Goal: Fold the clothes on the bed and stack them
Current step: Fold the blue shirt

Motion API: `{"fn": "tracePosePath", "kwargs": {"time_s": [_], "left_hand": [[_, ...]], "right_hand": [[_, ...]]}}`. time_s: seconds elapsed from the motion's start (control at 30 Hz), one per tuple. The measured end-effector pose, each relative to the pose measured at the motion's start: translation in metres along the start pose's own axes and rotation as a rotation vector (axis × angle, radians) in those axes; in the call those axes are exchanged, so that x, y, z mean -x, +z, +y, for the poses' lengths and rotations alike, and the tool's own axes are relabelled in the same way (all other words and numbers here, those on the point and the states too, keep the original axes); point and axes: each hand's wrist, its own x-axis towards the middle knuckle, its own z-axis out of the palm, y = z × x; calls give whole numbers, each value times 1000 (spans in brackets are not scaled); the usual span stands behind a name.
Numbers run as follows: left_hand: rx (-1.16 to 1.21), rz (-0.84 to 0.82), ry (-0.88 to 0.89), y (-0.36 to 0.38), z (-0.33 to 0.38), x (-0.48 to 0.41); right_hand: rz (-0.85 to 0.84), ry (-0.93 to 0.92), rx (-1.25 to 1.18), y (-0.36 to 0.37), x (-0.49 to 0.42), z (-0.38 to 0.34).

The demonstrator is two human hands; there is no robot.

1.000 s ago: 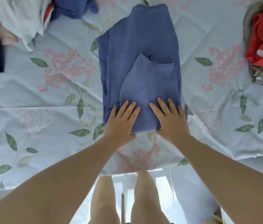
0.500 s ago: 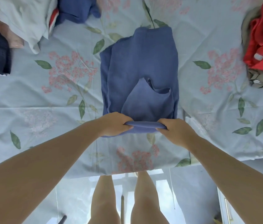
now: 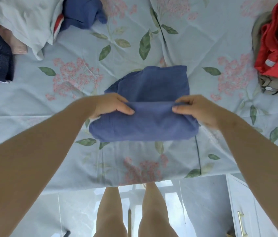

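Blue soft-weave cloth, a garment (image 3: 145, 124) already narrowed to a strip, lies mid-bed toward the near edge, its near part raised over the far part. The left hand (image 3: 111, 105) pinches the fold's left end and the right hand (image 3: 198, 110) its right end, thumbs on top and fingers curled beneath. This piece looks one fold from finished, yet much seems left: a red garment (image 3: 271, 53) heaped with others at the floral bedsheet's (image 3: 49, 134) right edge, and a navy garment (image 3: 82, 12) and pale cloth (image 3: 25, 19) at the far left corner, lie loose.
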Motion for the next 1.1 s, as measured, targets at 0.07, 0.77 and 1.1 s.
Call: {"fn": "tracePosePath", "kwargs": {"time_s": [0.07, 0.77, 1.1], "left_hand": [[22, 106, 29, -17, 12, -8], [565, 709, -157, 46, -39, -50], [762, 454, -37, 40, 9, 1]], "right_hand": [[137, -42, -237, -12, -12, -10], [428, 175, -260, 58, -58, 19], [462, 132, -547, 31, 15, -9]]}}
